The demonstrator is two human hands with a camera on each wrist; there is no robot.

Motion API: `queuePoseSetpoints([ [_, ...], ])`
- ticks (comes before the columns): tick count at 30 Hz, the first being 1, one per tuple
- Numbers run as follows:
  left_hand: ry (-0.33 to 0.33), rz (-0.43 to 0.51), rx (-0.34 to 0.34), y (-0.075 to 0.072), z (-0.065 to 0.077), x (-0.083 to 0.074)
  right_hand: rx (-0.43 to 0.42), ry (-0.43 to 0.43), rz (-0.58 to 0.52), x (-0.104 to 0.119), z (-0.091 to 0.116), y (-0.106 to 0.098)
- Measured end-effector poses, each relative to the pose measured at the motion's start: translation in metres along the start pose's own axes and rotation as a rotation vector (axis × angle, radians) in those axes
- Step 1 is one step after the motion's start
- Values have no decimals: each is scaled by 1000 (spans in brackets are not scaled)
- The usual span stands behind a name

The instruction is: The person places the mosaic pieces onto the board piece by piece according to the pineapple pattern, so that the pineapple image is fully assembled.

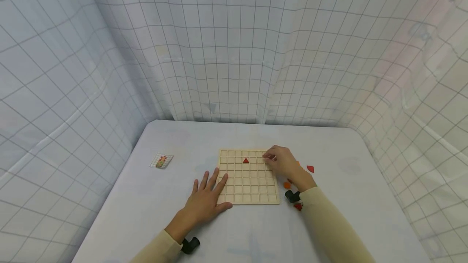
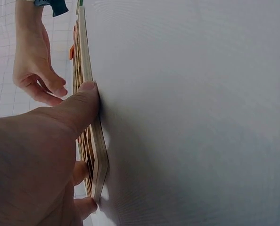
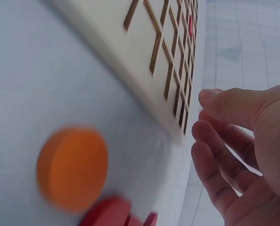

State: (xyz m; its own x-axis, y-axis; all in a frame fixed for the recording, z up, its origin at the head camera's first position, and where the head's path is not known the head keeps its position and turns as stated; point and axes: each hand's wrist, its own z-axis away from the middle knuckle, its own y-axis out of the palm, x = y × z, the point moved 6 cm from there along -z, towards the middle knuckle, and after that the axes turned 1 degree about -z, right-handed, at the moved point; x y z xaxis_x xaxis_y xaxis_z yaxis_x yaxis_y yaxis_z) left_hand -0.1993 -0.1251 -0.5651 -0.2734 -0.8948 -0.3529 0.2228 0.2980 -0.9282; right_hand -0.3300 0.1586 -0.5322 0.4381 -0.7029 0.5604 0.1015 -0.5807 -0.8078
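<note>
A pale wooden board (image 1: 250, 182) with a grid of square compartments lies flat on the table. One small red triangle (image 1: 246, 160) sits in a compartment near its far side. My left hand (image 1: 204, 202) is spread over the board's near left corner, its thumb against the edge (image 2: 98, 146) in the left wrist view. Over the far right corner hovers my right hand (image 1: 283, 163), fingers loosely bent. Nothing shows between its thumb and fingers (image 3: 206, 141) in the right wrist view. An orange disc (image 3: 74, 167) lies beside the board, near a red piece (image 3: 109, 212).
More loose pieces lie right of the board, among them a red one (image 1: 310, 169) and another red one (image 1: 298, 206) by the right wrist. A small card with a grid and coloured picture (image 1: 161, 160) lies at the left. White gridded curtains (image 1: 234, 52) surround the table.
</note>
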Motion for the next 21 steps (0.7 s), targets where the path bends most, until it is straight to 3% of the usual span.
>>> queuePoseSetpoints([
  [9, -1, -10, 2, 1, 0, 0, -6, 128, 71, -41, 31, -35],
  [14, -6, -19, 10, 1, 0, -1, 16, 208, 105, -63, 45, -44],
  [21, -4, -12, 11, 1, -1, -1, 25, 216, 110, -81, 60, -49],
])
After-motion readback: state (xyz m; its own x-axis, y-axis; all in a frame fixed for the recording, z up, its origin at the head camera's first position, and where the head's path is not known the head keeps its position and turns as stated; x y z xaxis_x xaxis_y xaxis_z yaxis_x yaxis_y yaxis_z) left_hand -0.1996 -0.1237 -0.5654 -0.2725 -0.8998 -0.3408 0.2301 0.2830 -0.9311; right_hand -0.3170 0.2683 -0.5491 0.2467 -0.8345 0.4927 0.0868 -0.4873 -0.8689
